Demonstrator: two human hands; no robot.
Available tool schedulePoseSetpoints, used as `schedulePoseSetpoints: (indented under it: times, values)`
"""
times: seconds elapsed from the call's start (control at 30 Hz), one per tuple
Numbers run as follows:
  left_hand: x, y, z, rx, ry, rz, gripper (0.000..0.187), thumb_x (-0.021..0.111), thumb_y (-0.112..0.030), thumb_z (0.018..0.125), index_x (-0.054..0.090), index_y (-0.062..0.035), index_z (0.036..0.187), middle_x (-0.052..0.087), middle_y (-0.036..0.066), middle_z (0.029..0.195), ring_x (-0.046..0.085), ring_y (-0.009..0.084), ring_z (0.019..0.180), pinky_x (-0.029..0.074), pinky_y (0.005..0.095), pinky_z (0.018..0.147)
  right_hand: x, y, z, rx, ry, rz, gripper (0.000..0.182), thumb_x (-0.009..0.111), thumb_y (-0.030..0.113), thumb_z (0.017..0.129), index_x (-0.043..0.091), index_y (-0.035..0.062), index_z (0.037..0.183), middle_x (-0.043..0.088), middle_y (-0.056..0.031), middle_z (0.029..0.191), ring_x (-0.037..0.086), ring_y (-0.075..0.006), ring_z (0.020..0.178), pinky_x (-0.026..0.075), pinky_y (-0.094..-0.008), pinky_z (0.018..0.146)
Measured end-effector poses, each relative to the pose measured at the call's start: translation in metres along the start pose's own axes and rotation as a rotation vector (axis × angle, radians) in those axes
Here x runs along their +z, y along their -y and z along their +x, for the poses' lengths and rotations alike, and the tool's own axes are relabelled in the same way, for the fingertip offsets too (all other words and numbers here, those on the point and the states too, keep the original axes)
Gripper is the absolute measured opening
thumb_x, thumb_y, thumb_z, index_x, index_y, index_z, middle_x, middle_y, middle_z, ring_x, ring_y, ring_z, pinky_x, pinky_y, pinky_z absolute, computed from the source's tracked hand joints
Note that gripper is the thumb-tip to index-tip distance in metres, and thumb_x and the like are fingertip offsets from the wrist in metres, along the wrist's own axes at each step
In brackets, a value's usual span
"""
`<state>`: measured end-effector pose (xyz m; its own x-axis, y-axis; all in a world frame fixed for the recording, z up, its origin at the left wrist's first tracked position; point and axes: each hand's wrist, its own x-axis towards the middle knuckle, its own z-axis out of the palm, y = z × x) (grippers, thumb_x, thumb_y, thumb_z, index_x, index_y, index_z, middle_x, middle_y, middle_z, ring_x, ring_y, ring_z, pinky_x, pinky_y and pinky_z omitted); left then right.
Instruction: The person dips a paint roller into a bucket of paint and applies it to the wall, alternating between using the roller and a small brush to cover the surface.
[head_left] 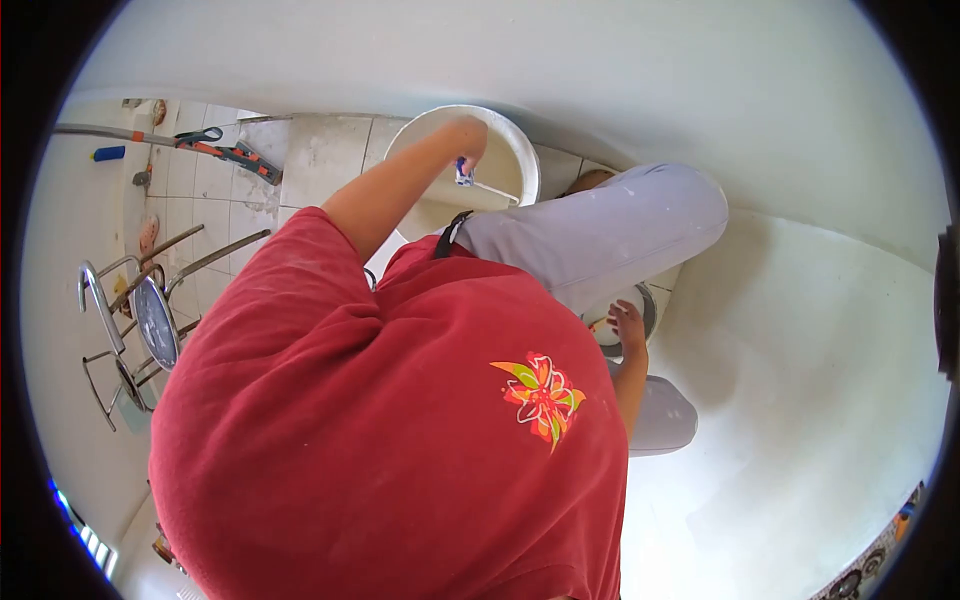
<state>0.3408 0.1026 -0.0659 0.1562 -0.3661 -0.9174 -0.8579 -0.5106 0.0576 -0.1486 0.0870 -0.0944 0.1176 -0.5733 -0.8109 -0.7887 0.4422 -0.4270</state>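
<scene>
Paint tool [470, 178], blue-handled with a pale shaft, sits inside the white bucket [520, 150] on the tiled floor [320, 155], clenched in the left hand [468, 140]. Right hand [630, 328] rests with curled fingers on the rim of a small bowl [648, 300] beside the knee.

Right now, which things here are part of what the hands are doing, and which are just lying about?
In use: left hand holding a brush in the white bucket; right hand on a small container.
Lying about: metal chair frames, orange-handled tool, blue object.
</scene>
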Motion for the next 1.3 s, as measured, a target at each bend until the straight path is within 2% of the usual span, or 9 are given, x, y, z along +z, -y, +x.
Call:
schedulePoseSetpoints:
  times: [0.1, 0.33, 0.43, 0.53, 0.7, 0.83, 0.93, 1.07, 1.3]
  values:
    - [0.036, -0.002, -0.016, 0.027, -0.158, 0.022, 0.031, 0.072, -0.015, 0.068, 0.066, -0.0066, 0.097, 0.063, 0.015, 0.104, 0.063, 0.0265, 0.092, 0.051, 0.0378, 0.075, 0.001, 0.011, -0.011, 0.076, 0.054, -0.055, 0.044, 0.059, 0.031, 0.081, 0.051, 0.0087, 0.118, 0.062, -0.0044, 0.097, 0.059, -0.0149, 0.083, 0.042, -0.0303, 0.071]
    - [0.080, -0.016, 0.002, -0.040, -0.430, -0.243, 0.024, 0.060, -0.014, 0.075, 0.066, -0.0069, 0.097, 0.063, 0.014, 0.105, 0.060, 0.0300, 0.099, 0.050, 0.0386, 0.079, 0.001, 0.015, -0.008, -0.018, -0.038, 0.099, 0.043, 0.058, 0.028, 0.082, 0.050, 0.0095, 0.120, 0.061, -0.0047, 0.098, 0.059, -0.0139, 0.083, 0.042, -0.0297, 0.071]
    - [0.079, -0.023, 0.019, 0.007, -0.252, -0.019, 0.020, 0.058, -0.014, 0.077, 0.067, -0.0060, 0.093, 0.063, 0.014, 0.104, 0.061, 0.0260, 0.097, 0.051, 0.0352, 0.074, 0.003, 0.020, -0.009, 0.022, -0.017, 0.023, 0.041, 0.057, 0.029, 0.082, 0.051, 0.0100, 0.118, 0.062, -0.0043, 0.096, 0.059, -0.0134, 0.082, 0.042, -0.0295, 0.071]
    - [0.076, -0.043, 0.049, 0.215, 0.523, 0.635, 0.026, 0.058, -0.018, 0.077, 0.065, -0.0031, 0.096, 0.065, 0.016, 0.094, 0.063, 0.0250, 0.088, 0.047, 0.0388, 0.078, 0.009, 0.019, -0.011, 0.038, 0.009, -0.036, 0.038, 0.058, 0.028, 0.082, 0.053, 0.0097, 0.115, 0.062, -0.0045, 0.097, 0.060, -0.0141, 0.083, 0.044, -0.0297, 0.071]
    - [0.105, -0.022, 0.047, 0.233, 0.228, 0.314, 0.018, 0.059, -0.015, 0.073, 0.065, -0.0029, 0.086, 0.064, 0.014, 0.084, 0.062, 0.0233, 0.078, 0.047, 0.0368, 0.069, 0.003, -0.019, 0.026, -0.283, -0.049, -0.449, 0.035, 0.055, 0.022, 0.084, 0.055, 0.0064, 0.115, 0.063, -0.0091, 0.101, 0.065, -0.0184, 0.078, 0.049, -0.0305, 0.075]
    - [0.108, 0.008, 0.057, 0.270, 0.216, 0.231, 0.013, 0.060, -0.012, 0.070, 0.065, -0.0028, 0.077, 0.064, 0.013, 0.076, 0.062, 0.0220, 0.070, 0.047, 0.0352, 0.062, 0.006, 0.009, 0.012, -0.239, -0.231, -0.220, 0.046, 0.064, 0.037, 0.075, 0.058, 0.0073, 0.110, 0.066, -0.0109, 0.083, 0.064, -0.0195, 0.075, 0.048, -0.0327, 0.072]
    - [0.121, 0.055, 0.062, 0.269, 0.208, 0.138, 0.009, 0.061, -0.010, 0.068, 0.065, -0.0027, 0.071, 0.064, 0.012, 0.070, 0.062, 0.0210, 0.064, 0.047, 0.0340, 0.056, 0.007, 0.005, 0.026, -0.329, -0.223, -0.303, 0.053, 0.063, 0.040, 0.075, 0.056, 0.0054, 0.114, 0.058, -0.0186, 0.111, 0.056, -0.0306, 0.101, 0.043, -0.0383, 0.088]
    - [0.134, 0.127, 0.012, 0.098, 0.047, -0.562, 0.007, 0.062, -0.008, 0.061, 0.062, -0.0024, 0.056, 0.058, 0.009, 0.052, 0.057, 0.0193, 0.046, 0.045, 0.0322, 0.045, -0.001, 0.033, -0.007, -0.256, -0.223, -0.245, 0.055, 0.063, 0.040, 0.075, 0.054, 0.0046, 0.116, 0.058, -0.0209, 0.111, 0.054, -0.0338, 0.105, 0.042, -0.0381, 0.090]
    - [0.127, 0.134, -0.065, 0.213, -0.254, -0.641, 0.008, 0.062, -0.007, 0.055, 0.059, -0.0025, 0.061, 0.057, 0.007, 0.057, 0.054, 0.0179, 0.050, 0.041, 0.0312, 0.047, 0.005, 0.029, 0.031, -0.348, -0.222, -0.069, 0.055, 0.065, 0.040, 0.075, 0.055, 0.0046, 0.115, 0.058, -0.0225, 0.110, 0.055, -0.0335, 0.104, 0.043, -0.0391, 0.089]
